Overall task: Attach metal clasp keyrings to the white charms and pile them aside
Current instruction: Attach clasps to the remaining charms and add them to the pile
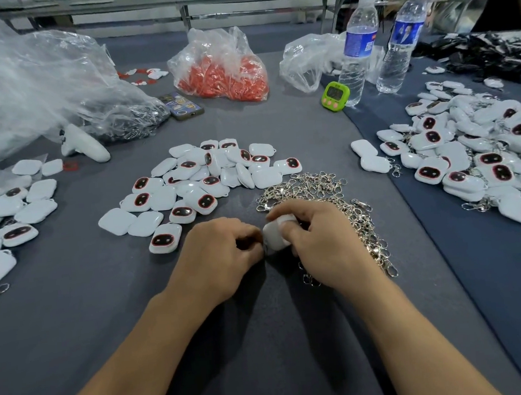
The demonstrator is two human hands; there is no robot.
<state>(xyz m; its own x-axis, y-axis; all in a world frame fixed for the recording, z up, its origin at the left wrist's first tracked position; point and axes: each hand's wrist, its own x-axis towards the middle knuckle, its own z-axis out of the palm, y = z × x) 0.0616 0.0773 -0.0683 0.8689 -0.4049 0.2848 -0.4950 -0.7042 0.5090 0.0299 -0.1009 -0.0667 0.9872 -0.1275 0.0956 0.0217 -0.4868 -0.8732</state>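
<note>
The right hand grips a white charm. The left hand curls against the charm's edge, and whatever it pinches is hidden. Metal clasp keyrings lie heaped just beyond the right hand, and loose charms spread ahead. Charms with keyrings attached are piled far right. Farther back are a green timer, water bottles and a bag of orange pieces. A grey cloth covers the tabletop.

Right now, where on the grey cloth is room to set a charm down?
Bare: grey cloth left of the left hand; the strip between the silver metal clasp heap and the right pile of white charms. Crowded: far edge, plastic bags, water bottles.
</note>
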